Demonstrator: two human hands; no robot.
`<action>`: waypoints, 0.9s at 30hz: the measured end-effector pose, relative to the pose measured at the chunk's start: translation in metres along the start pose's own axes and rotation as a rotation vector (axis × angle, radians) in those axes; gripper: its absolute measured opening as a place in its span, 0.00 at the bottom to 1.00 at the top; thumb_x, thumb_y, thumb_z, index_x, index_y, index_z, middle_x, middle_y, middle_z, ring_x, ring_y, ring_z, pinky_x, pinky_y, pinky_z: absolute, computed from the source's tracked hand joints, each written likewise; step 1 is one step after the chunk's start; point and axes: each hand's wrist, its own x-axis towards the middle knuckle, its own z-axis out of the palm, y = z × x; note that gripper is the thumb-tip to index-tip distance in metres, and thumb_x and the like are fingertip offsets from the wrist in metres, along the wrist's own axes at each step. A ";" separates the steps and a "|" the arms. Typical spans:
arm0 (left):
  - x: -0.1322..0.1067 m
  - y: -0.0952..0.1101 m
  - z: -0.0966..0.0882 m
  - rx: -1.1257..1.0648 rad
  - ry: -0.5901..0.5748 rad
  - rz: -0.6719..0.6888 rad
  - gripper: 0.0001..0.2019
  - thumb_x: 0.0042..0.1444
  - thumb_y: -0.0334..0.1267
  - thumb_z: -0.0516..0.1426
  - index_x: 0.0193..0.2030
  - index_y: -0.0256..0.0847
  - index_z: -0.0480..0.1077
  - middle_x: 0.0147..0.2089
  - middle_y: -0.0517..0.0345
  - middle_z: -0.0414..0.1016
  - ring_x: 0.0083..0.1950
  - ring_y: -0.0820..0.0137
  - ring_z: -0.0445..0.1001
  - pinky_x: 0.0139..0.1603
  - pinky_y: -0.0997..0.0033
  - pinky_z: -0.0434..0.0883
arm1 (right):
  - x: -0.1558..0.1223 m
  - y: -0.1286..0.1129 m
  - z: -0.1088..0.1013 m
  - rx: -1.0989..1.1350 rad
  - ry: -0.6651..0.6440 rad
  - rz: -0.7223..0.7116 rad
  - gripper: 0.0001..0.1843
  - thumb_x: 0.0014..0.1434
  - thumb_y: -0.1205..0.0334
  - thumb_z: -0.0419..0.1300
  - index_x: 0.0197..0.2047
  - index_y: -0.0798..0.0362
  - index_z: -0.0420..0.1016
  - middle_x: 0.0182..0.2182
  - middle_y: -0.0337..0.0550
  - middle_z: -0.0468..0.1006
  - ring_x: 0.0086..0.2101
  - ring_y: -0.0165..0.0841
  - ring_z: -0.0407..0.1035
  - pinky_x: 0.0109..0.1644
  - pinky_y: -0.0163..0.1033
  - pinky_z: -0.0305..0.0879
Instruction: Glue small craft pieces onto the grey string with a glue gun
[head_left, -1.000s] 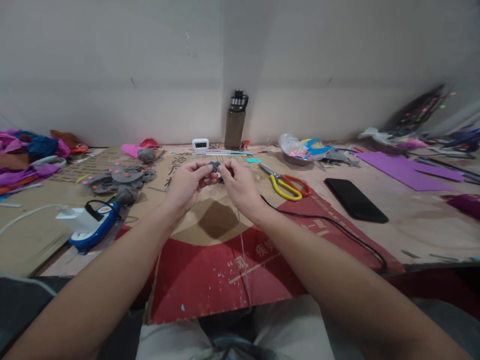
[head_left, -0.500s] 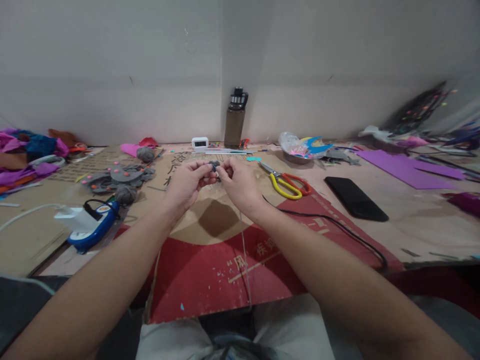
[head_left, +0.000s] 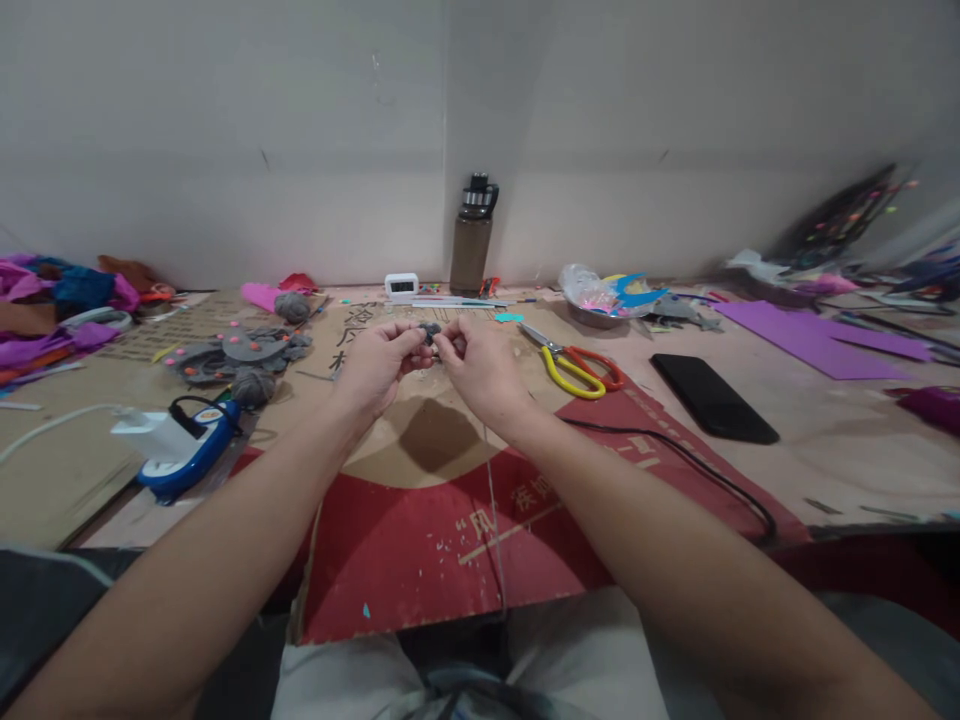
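Note:
Over the cardboard, both hands meet around a small dark grey fuzzy piece [head_left: 429,330], which looks like felt or yarn. My left hand [head_left: 379,362] pinches it between thumb and fingers. My right hand [head_left: 481,368] is closed in a pinch at the piece's right side, its fingertips almost touching the left ones. From beneath the right hand a thin light grey strand of yarn [head_left: 492,500] hangs down over the cardboard toward my lap. The fingers hide most of the piece and the upper end of the strand.
Scissors [head_left: 571,370] with yellow and red handles lie right of my hands, beside a black phone [head_left: 712,398]. Grey felt pieces [head_left: 225,355] with pink dots and a grey yarn ball [head_left: 253,386] are left. A bottle [head_left: 471,250] stands behind. A blue power strip [head_left: 187,465] sits front left.
The whole view has shifted very slightly. Both hands keep nearly the same pose around the grey piece, and the strand still hangs down.

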 end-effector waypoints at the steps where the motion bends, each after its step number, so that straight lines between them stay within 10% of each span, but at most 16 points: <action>1: 0.000 0.000 0.000 0.008 0.006 0.005 0.05 0.48 0.29 0.61 0.24 0.34 0.69 0.21 0.59 0.70 0.22 0.79 0.67 0.28 0.78 0.68 | 0.000 0.000 0.000 0.001 0.001 0.001 0.08 0.59 0.61 0.53 0.28 0.51 0.64 0.24 0.38 0.68 0.27 0.30 0.60 0.34 0.38 0.54; 27: 0.000 -0.004 -0.002 0.146 -0.091 0.118 0.03 0.48 0.31 0.61 0.27 0.35 0.71 0.22 0.58 0.71 0.24 0.77 0.68 0.29 0.76 0.68 | 0.004 0.005 -0.008 0.059 -0.006 0.047 0.07 0.58 0.59 0.55 0.33 0.52 0.72 0.25 0.38 0.71 0.26 0.29 0.61 0.33 0.37 0.55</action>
